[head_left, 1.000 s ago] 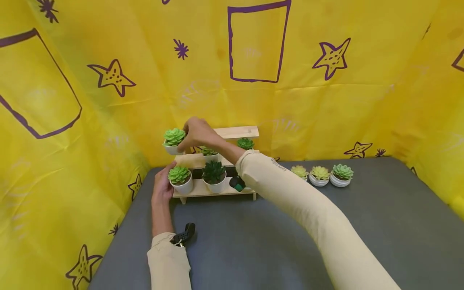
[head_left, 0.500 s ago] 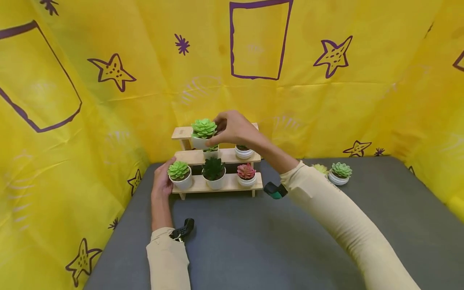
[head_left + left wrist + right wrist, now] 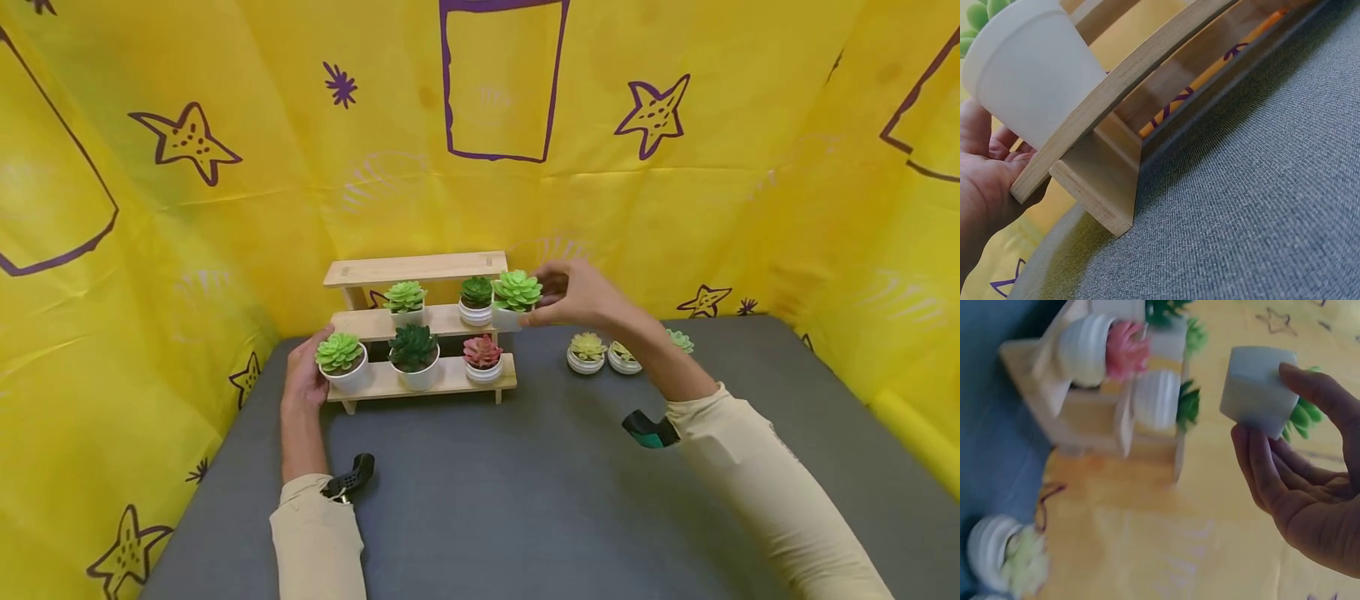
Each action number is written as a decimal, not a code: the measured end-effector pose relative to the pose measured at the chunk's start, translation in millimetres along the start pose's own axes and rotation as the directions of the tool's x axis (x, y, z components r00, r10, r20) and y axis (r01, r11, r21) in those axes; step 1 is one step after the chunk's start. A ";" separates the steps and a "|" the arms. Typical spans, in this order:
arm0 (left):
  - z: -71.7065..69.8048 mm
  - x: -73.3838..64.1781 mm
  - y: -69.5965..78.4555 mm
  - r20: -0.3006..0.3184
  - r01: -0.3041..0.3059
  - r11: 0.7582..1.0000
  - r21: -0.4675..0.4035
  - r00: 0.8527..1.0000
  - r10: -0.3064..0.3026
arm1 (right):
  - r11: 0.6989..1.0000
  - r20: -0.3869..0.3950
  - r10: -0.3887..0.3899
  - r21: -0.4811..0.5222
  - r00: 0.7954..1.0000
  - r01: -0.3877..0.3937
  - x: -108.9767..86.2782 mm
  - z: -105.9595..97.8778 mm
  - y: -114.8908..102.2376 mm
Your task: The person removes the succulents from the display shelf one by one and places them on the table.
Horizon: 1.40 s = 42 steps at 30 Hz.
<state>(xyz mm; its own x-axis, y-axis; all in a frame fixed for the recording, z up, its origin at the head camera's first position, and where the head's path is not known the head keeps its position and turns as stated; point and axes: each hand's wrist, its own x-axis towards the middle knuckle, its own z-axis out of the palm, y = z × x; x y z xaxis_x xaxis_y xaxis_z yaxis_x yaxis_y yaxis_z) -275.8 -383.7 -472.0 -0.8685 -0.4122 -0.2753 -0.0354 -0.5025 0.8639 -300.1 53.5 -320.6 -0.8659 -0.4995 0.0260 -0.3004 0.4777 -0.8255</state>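
My right hand [image 3: 581, 296] pinches the white pot of a bright green potted succulent [image 3: 517, 292], held up at the right end of a three-tier wooden plant stand [image 3: 420, 267]. The right wrist view shows thumb and fingers on opposite sides of this pot [image 3: 1257, 387], apart from the stand. At the stand's left end, my left hand [image 3: 303, 375] grips the lower shelf's edge, beside a light green potted succulent [image 3: 341, 358]; some of its fingers are hidden behind the board. Also on the lower shelf are a dark green succulent [image 3: 414, 350] and a red one [image 3: 482, 354].
On the middle shelf stand a green succulent [image 3: 406, 298] and a darker one [image 3: 476, 296]. Right of the stand, pale yellow succulents [image 3: 587, 350] sit on the grey table [image 3: 525, 483]; another, pale green [image 3: 680, 340], is partly behind my right arm. A yellow cloth backdrop [image 3: 285, 225] rises behind.
My right hand has carried the green succulent rightward, from above the stand's left end, past its middle, to its right end. The left hand stays at the stand. The head view has shifted slightly.
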 end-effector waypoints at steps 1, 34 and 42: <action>-0.3 0.2 -0.1 -0.001 0.008 1.000 0.002 1.000 -0.008 | 1.000 -0.001 0.017 -0.004 1.000 -0.017 -4.2 -3.6 6.2; -0.7 -0.9 4.8 0.033 0.003 0.999 -0.054 0.999 -0.002 | 0.965 -0.051 0.126 -0.226 0.991 -0.135 -64.6 3.8 150.1; 0.8 -0.9 2.5 0.039 -0.005 0.998 -0.059 0.999 0.007 | 0.962 -0.051 0.104 -0.249 0.993 -0.114 -64.7 9.0 157.3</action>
<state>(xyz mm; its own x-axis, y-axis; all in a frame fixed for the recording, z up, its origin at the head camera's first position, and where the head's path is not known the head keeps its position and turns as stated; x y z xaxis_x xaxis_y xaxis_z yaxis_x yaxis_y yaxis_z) -275.5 -383.9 -469.2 -0.8872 -0.3861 -0.2526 -0.0020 -0.5442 0.8390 -287.8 154.5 -457.2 -0.9118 -0.4094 -0.0313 -0.2901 0.6965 -0.6563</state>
